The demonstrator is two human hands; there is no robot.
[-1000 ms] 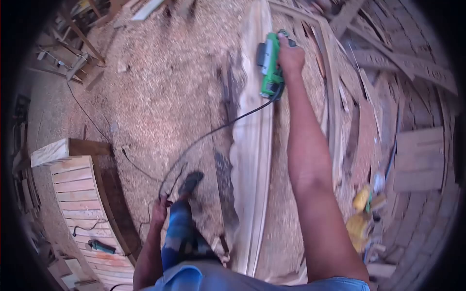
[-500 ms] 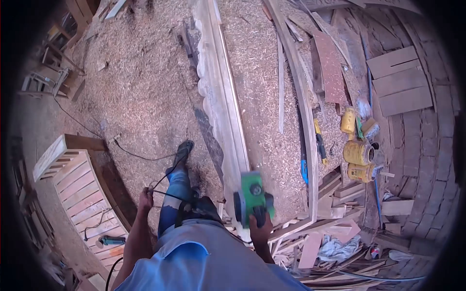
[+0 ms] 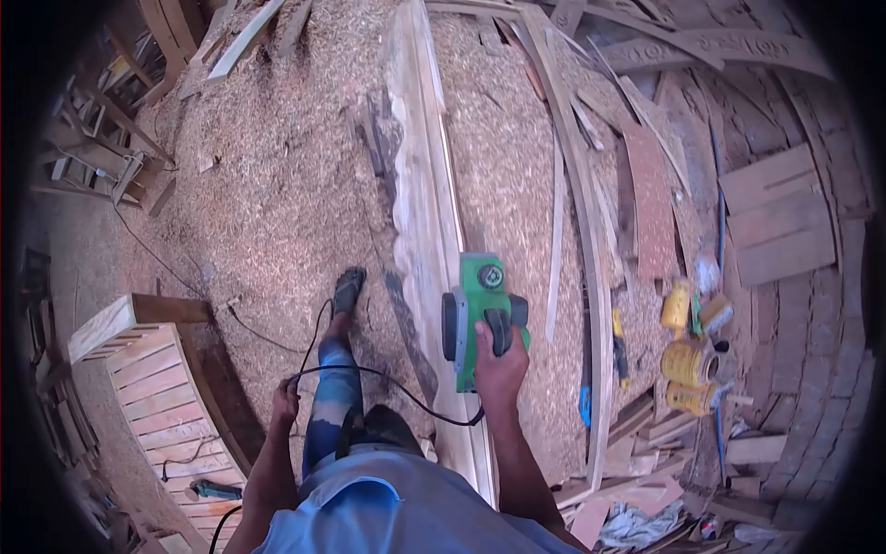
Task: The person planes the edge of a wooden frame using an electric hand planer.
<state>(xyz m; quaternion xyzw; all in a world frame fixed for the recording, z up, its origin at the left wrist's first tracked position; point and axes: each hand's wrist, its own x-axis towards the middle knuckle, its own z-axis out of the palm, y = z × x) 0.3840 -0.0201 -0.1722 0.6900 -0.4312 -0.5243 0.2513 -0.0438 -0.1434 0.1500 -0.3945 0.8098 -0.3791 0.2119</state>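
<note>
A green electric planer [image 3: 482, 300] rests on a long wooden board [image 3: 426, 198] that runs away from me. My right hand [image 3: 501, 362] is wrapped round the planer's black rear handle. The black power cord [image 3: 406, 388] leaves the back of the planer and loops left across my legs. Out to the left, my left hand [image 3: 287, 399] is closed on that cord and holds it up off the ground. The board's left edge is wavy and rough, while its right edge is straight.
Shavings [image 3: 268, 166] cover the ground. A slatted wooden piece [image 3: 166, 397] with a green power tool [image 3: 216, 489] on it stands at left. Several yellow jars [image 3: 690, 362], a handsaw with a blue handle [image 3: 585, 406], offcuts and a long plank [image 3: 586, 231] lie at right.
The planer has moved forward along the board, away from my body, with my right hand on it. My left hand still holds the cord, which now arcs across my legs. The view has shifted.
</note>
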